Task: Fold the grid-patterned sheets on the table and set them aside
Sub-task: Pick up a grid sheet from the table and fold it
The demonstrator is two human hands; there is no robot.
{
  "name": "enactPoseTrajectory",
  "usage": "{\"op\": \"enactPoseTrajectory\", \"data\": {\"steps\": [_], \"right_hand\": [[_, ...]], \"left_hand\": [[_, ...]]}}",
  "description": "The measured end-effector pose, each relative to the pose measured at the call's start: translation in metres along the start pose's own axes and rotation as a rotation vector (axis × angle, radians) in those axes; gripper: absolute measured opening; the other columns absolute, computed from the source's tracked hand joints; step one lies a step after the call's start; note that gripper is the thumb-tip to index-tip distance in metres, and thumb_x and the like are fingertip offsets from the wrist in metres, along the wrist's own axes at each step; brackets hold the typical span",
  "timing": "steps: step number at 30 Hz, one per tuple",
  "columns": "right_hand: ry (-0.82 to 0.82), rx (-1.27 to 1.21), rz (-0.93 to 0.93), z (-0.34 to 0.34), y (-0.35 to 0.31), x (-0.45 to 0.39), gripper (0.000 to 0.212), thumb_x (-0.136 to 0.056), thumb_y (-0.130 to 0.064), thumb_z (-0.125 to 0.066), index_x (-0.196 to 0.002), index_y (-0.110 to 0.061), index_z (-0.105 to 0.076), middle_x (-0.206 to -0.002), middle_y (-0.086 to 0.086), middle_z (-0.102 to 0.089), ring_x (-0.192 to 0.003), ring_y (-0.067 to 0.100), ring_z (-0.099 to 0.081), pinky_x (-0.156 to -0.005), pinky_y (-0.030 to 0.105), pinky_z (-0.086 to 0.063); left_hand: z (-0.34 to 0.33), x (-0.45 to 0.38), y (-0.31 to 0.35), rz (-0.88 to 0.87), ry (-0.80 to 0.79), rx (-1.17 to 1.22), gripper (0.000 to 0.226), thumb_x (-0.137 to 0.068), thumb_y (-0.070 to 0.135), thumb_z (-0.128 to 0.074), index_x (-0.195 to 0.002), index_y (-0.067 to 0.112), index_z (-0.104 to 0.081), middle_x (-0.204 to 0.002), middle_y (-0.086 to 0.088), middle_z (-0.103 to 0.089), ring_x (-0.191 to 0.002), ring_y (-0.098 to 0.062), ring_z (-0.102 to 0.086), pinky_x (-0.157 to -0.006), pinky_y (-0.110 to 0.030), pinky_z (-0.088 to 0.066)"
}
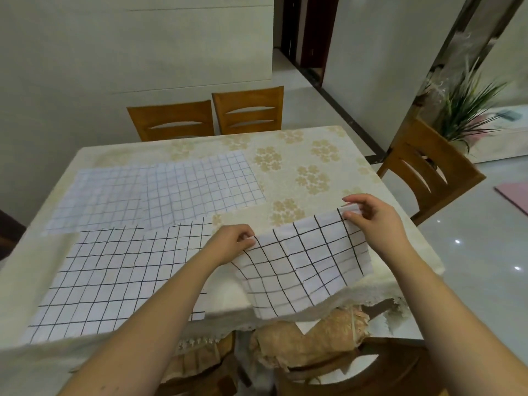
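1. Head view: table [337,147] fills the middle of the frame, covered by a cream cloth with tan flower print and a lace edge along the near side.
2. Wooden chairs: two [171,120] [248,110] side by side at the far edge, one [428,170] at the right edge, one pushed in at the near edge with a ruffled tan cushion [308,338].
3. Near-left grid sheet [114,278]: white with dark lines, lying flat on the near-left part of the table; the left forearm crosses its right portion.
4. Far-left grid sheet [97,198]: fainter lines, flat, beyond item 3.
5. Far-middle grid sheet [205,187]: flat, its left edge overlapping item 4.
6. Held grid sheet [303,267]: near-right part of the table, top edge lifted, lower part draped over the near table edge. It looks doubled over; layers not countable.
7. Potted plant [468,110]: on the floor, far right.
8. Left hand [231,241]: fingers curled, pinching the held sheet's upper-left corner.
9. Right hand [374,218]: thumb and fingertips pinching the upper-right corner, index finger raised above the edge.
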State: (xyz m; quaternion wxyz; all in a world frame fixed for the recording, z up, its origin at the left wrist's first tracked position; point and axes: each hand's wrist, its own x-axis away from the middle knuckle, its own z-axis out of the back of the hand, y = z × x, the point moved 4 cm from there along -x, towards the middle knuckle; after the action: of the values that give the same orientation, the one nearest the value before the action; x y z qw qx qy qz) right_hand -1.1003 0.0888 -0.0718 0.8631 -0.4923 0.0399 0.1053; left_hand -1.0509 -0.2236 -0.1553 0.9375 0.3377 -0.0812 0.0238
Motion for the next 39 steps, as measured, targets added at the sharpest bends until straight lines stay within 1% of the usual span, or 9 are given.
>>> {"op": "enactPoseTrajectory", "data": {"steps": [6,12,19,23,28,31,34,36,39], "right_hand": [[-0.046,0.213,-0.034,-0.01,0.023,-0.005,0.018,-0.088,-0.015,-0.069,-0.101,-0.027,-0.068,-0.09,-0.009,-0.064,-0.077,0.0,-0.055,-0.066,0.01,-0.041],[-0.069,0.43,0.062,-0.022,0.027,-0.019,0.012,-0.09,-0.015,-0.067,-0.098,-0.022,-0.073,-0.097,-0.001,-0.07,-0.095,0.019,-0.058,-0.082,0.032,-0.045],[0.112,0.424,0.15,-0.015,0.02,-0.023,0.019,-0.086,-0.009,-0.066,-0.087,-0.027,-0.073,-0.091,-0.008,-0.064,-0.095,0.018,-0.052,-0.085,0.035,-0.04],[0.111,0.412,0.217,-0.021,0.035,-0.003,0.017,-0.081,-0.007,-0.072,-0.083,-0.024,-0.074,-0.09,-0.003,-0.067,-0.093,0.02,-0.055,-0.083,0.037,-0.042],[-0.045,0.451,0.205,-0.053,0.072,0.036,0.028,-0.069,-0.001,-0.076,-0.077,-0.027,-0.072,-0.085,-0.009,-0.067,-0.088,0.021,-0.058,-0.078,0.041,-0.044],[-0.183,0.526,0.178,-0.08,0.093,0.058,0.026,-0.067,-0.004,-0.077,-0.076,-0.028,-0.072,-0.084,-0.008,-0.069,-0.086,0.024,-0.062,-0.074,0.039,-0.046],[-0.428,0.649,0.088,-0.107,0.116,0.072,0.019,-0.079,-0.024,-0.072,-0.096,-0.032,-0.071,-0.107,-0.008,-0.067,-0.105,0.021,-0.058,-0.086,0.034,-0.043],[-0.573,0.696,0.041,-0.121,0.13,0.08,0.025,-0.085,-0.037,-0.066,-0.11,-0.034,-0.066,-0.121,-0.009,-0.06,-0.115,0.017,-0.051,-0.094,0.032,-0.042],[-0.611,0.69,-0.027,-0.13,0.139,0.081,0.029,-0.088,-0.042,-0.062,-0.116,-0.035,-0.063,-0.126,-0.008,-0.057,-0.118,0.015,-0.05,-0.095,0.032,-0.045]], "left_hand": [[0.031,-0.005,0.008,-0.003,0.094,-0.125,0.007,-0.088,0.031,-0.068,-0.093,0.027,-0.068,-0.082,0.011,-0.066,-0.081,-0.011,-0.061,-0.069,-0.026,-0.046],[0.055,-0.015,0.023,-0.048,0.149,-0.296,0.021,-0.091,0.029,-0.065,-0.11,0.025,-0.07,-0.103,0.006,-0.071,-0.099,-0.015,-0.063,-0.085,-0.03,-0.049],[0.07,-0.012,0.041,-0.242,0.498,-0.203,0.015,-0.085,0.011,-0.065,-0.091,0.022,-0.074,-0.091,0.007,-0.071,-0.09,-0.017,-0.063,-0.085,-0.037,-0.048],[0.055,-0.001,0.032,-0.253,0.579,-0.131,0.017,-0.08,0.007,-0.068,-0.082,0.023,-0.072,-0.088,0.009,-0.068,-0.093,-0.019,-0.058,-0.086,-0.041,-0.044],[0.006,0.011,-0.008,-0.12,0.501,-0.147,0.018,-0.074,0.01,-0.072,-0.076,0.028,-0.071,-0.092,0.011,-0.064,-0.096,-0.018,-0.054,-0.085,-0.033,-0.031],[-0.027,0.015,-0.041,0.004,0.394,-0.216,0.016,-0.072,0.014,-0.075,-0.074,0.03,-0.071,-0.109,0.005,-0.063,-0.11,-0.024,-0.053,-0.089,-0.038,-0.034],[-0.052,0.021,-0.068,0.127,0.279,-0.222,0.013,-0.078,0.016,-0.073,-0.081,0.029,-0.073,-0.124,-0.001,-0.059,-0.122,-0.027,-0.049,-0.097,-0.043,-0.036],[-0.066,0.027,-0.078,0.181,0.193,-0.194,0.011,-0.085,0.018,-0.066,-0.09,0.026,-0.071,-0.125,-0.001,-0.056,-0.122,-0.025,-0.048,-0.098,-0.039,-0.038],[-0.082,0.033,-0.091,0.294,0.118,-0.026,0.012,-0.093,0.019,-0.058,-0.1,0.025,-0.065,-0.124,-0.003,-0.054,-0.116,-0.022,-0.052,-0.098,-0.035,-0.041]]}}
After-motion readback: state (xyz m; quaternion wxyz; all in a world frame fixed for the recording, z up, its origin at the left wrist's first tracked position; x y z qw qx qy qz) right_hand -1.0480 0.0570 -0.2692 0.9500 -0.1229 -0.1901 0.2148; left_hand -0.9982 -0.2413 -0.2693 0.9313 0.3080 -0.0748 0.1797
